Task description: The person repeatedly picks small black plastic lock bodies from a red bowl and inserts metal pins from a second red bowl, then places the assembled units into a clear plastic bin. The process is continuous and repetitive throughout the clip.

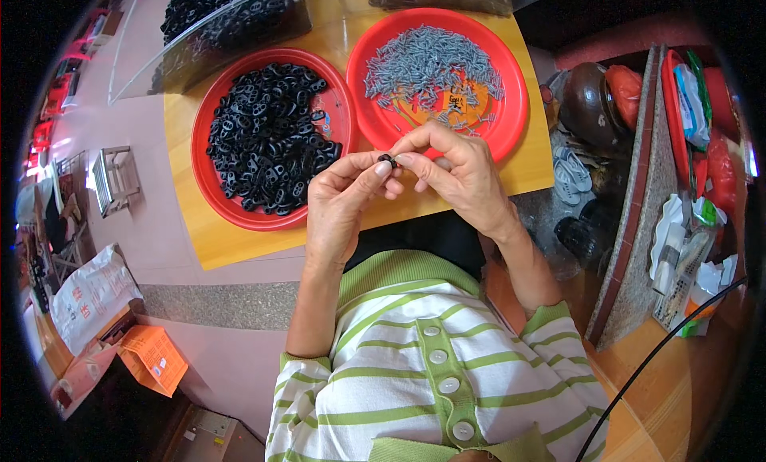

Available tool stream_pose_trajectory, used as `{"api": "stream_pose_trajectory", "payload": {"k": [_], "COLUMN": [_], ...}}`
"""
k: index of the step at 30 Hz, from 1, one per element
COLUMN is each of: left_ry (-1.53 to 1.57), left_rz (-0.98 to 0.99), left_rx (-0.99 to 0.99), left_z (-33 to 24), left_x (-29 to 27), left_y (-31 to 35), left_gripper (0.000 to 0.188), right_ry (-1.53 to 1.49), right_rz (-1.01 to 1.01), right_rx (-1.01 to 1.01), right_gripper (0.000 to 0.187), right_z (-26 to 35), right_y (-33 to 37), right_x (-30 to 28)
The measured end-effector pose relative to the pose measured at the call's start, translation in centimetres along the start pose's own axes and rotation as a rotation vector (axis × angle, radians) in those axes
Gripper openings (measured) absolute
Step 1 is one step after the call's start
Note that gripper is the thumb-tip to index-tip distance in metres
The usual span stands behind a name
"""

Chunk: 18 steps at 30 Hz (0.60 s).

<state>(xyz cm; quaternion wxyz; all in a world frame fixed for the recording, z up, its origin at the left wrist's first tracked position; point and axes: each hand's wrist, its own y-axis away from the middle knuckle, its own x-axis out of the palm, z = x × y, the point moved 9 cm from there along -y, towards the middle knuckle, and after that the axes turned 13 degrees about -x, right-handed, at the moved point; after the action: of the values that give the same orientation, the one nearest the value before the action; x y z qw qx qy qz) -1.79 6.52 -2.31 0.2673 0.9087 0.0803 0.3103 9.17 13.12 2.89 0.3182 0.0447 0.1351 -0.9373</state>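
My left hand (pixel 345 192) pinches a small black plastic piece (pixel 386 159) between thumb and index finger. The thumb and index finger of my right hand (pixel 456 168) are pressed together right beside that piece; whatever they hold is too small and hidden to make out. Both hands are over the near edge of the table, in front of two red round trays. The left tray (pixel 201 171) is heaped with black oval two-holed plastic pieces (pixel 259 143). Many small grey screw-like pieces (pixel 431 63) lie in the right tray (pixel 517 103), mostly toward its far side.
The trays stand on a yellow wooden table (pixel 199 242). Behind them, a clear bin (pixel 231 31) holds more black pieces. To the right are a dark round jar (pixel 592 103), slippers (pixel 570 175) and a stone-edged ledge (pixel 634 199). An orange crate (pixel 153 358) sits at lower left; a black cable (pixel 650 362) runs at lower right.
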Motion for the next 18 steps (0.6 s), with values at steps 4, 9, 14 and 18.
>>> {"api": "stream_pose_trajectory", "payload": {"k": [4, 9, 14, 18], "left_ry": [-0.051, -0.070, -0.113, -0.078], "left_rz": [-0.007, -0.019, -0.048, -0.040], "left_rx": [0.018, 0.017, 0.014, 0.016], "left_z": [-0.1, -0.1, -0.2, -0.4], "left_x": [-0.1, -0.2, -0.9, -1.8], "left_y": [0.0, 0.1, 0.3, 0.9], "left_gripper": [0.013, 0.012, 0.012, 0.012], "right_ry": [0.018, 0.009, 0.015, -0.044], "right_rz": [-0.005, -0.045, -0.027, 0.045], "right_rx": [-0.034, -0.016, 0.022, 0.042], "right_gripper": [0.007, 0.006, 0.006, 0.010], "right_z": [0.4, -0.1, -0.1, -0.4], "right_y": [0.0, 0.4, 0.4, 0.0], "right_x": [0.0, 0.3, 1.0, 2.0]}}
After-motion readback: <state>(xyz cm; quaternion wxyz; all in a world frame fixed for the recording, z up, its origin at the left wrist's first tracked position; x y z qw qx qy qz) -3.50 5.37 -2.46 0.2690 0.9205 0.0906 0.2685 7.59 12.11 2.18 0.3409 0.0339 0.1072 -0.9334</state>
